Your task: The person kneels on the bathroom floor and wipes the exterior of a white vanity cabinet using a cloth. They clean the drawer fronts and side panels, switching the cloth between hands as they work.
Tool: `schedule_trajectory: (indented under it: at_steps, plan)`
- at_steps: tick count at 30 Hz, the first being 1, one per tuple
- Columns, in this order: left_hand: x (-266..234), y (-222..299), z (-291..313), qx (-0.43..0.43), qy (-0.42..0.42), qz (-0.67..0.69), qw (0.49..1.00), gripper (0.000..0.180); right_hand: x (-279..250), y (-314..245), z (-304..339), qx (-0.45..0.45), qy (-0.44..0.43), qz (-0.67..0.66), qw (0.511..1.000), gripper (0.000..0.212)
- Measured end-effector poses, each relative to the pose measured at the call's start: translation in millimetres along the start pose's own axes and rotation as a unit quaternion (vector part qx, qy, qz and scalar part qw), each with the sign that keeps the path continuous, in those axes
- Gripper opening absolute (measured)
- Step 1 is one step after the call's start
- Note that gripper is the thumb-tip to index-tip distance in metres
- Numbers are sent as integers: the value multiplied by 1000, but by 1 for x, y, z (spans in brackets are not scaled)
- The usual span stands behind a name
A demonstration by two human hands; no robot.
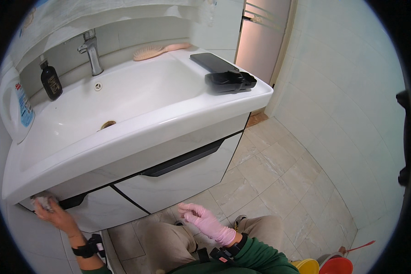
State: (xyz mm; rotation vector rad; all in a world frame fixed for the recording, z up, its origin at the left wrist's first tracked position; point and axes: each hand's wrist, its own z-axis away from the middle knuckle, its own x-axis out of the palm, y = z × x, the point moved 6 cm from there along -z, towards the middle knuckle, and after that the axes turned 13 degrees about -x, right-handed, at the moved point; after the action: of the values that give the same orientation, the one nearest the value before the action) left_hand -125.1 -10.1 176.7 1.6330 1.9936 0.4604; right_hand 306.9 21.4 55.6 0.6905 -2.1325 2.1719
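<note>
Tiled wall [351, 114], pale, right side of the frame. Tiled floor [301, 201], beige with light veining, lower right. Vanity cabinet [182, 182], marbled white with black handles, centre to lower left. Basin [137, 132], white and glossy, set over the cabinet across the upper left and centre. Whitish fabric [109, 13], hanging along the top left edge. Door [265, 32], partly in view, top centre-right. My legs, in beige trousers [166, 239], bottom centre. Buckets, one yellow [307, 266] and one red [340, 265], bottom right edge. White jug [9, 109], blue-labelled, on the basin's rim at far left. My hands, well apart: the left hand [57, 217], bare, lower left, fingers clamped on a pale wad at the cabinet's upper edge, just under the basin; the right hand [205, 223], pink-gloved, bottom centre, fingers loosely bent, contents of the palm, if any, I cannot tell. Chrome tap [93, 57], upper left. Pink hairbrush [150, 52], lying on the back rim, top centre. Dark pump bottle [51, 82], upright, upper left. Dark flat slab [213, 61] and black case [230, 81], side by side on the basin's right corner. Crumpled pale wad [43, 201], lower left, in my left hand.
</note>
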Motion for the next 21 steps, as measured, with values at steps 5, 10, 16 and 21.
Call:
schedule_trajectory:
  at_steps: [5,10,16,21]
  plan:
    - [-16,-71,-57,-79,58,1,995,51,5,0,-3,5,-24,25,999,41]
    - [-17,-103,-76,-168,48,77,982,57,3,5,-3,10,-15,-11,1000,41]
    - [-3,-133,9,-229,19,59,972,59,-7,14,-2,-7,-12,9,1000,39]
    - [6,-143,60,-351,-10,73,934,59,-12,11,1,-5,-2,10,1000,39]
